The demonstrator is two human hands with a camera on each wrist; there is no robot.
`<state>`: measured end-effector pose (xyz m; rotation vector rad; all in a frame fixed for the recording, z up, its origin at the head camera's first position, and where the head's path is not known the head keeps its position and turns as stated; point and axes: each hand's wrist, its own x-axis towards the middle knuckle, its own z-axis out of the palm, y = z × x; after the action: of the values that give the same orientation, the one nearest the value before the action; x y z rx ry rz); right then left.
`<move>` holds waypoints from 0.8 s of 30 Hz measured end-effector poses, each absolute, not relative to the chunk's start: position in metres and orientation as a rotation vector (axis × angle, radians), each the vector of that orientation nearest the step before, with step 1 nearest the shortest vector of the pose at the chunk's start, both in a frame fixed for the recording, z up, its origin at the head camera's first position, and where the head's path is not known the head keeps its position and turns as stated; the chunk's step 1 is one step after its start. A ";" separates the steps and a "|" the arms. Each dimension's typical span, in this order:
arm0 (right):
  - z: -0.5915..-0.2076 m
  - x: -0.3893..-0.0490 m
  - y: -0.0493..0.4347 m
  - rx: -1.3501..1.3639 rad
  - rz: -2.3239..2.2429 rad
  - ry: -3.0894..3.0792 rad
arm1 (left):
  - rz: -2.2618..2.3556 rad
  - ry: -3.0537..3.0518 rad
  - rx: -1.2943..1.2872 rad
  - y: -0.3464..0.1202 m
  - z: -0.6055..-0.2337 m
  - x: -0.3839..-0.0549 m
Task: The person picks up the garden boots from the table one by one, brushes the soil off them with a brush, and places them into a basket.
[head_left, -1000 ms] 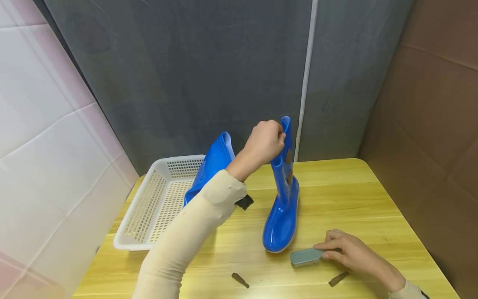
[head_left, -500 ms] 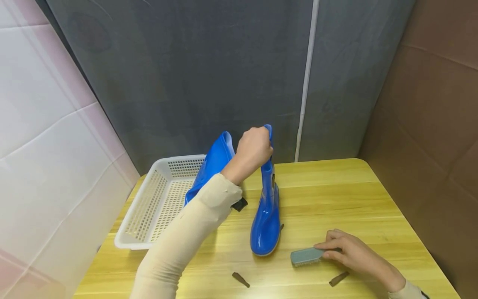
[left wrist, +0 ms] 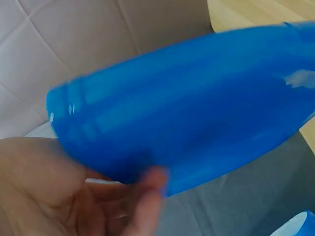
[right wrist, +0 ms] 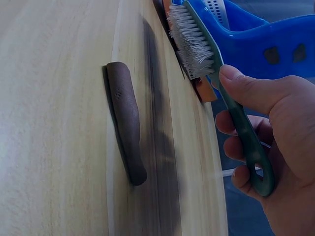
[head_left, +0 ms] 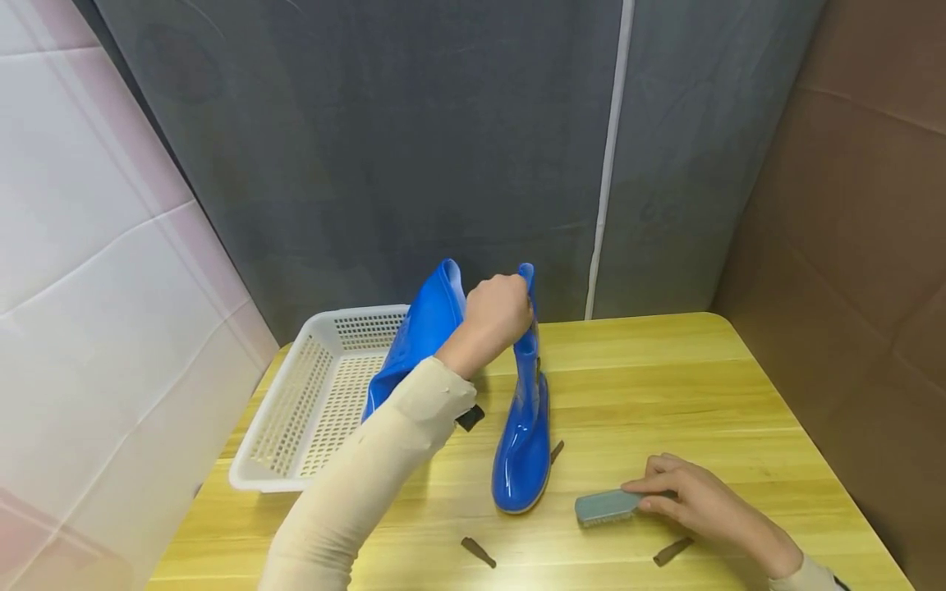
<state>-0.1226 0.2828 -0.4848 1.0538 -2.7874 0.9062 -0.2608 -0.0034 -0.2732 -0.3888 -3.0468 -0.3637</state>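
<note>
My left hand (head_left: 498,312) grips the top of a blue rain boot (head_left: 521,460), whose toe points toward me at mid-table. In the left wrist view the boot's shaft (left wrist: 187,108) stretches across the frame, thumb and fingers at its upper end. Two dark patches mark the boot's side in the right wrist view. My right hand (head_left: 691,497) holds a green scrub brush (head_left: 608,507) by its handle, low over the table at right. White bristles (right wrist: 192,46) show clearly in the right wrist view, with the thumb along the handle.
A white plastic basket (head_left: 254,423) stands at left, with a second blue boot (head_left: 424,320) leaning in it. Brown elongated pieces lie on the wooden table: one at front (head_left: 479,552), another below the right hand (head_left: 672,552), a third beside the boot (head_left: 557,451). A grey wall rises behind.
My left hand has brought the boot left, down and slightly nearer, turning it so its side patches are mostly out of sight. A brown piece behind it now shows. The right hand stays still.
</note>
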 end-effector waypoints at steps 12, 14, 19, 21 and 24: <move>-0.485 -0.124 0.284 1.039 0.929 -2.801 | -1.553 -2.952 -0.453 0.007 -0.298 -0.266; -0.485 -0.125 0.284 1.033 0.929 -2.802 | -1.769 -2.865 -0.386 0.007 -0.303 -0.267; -0.484 -0.126 0.284 1.028 0.925 -2.798 | -2.194 -2.641 -0.165 0.000 -0.313 -0.270; -0.484 -0.126 0.284 1.033 0.929 -2.792 | -2.312 -2.559 -0.087 -0.004 -0.317 -0.270; -0.483 -0.129 0.283 1.046 0.927 -2.773 | -2.386 -2.490 -0.020 -0.013 -0.323 -0.267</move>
<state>-0.1286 0.2828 -0.4835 1.0464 -2.7728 0.9270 -0.2675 -0.0126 -0.3228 -0.0197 -2.4902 -2.3865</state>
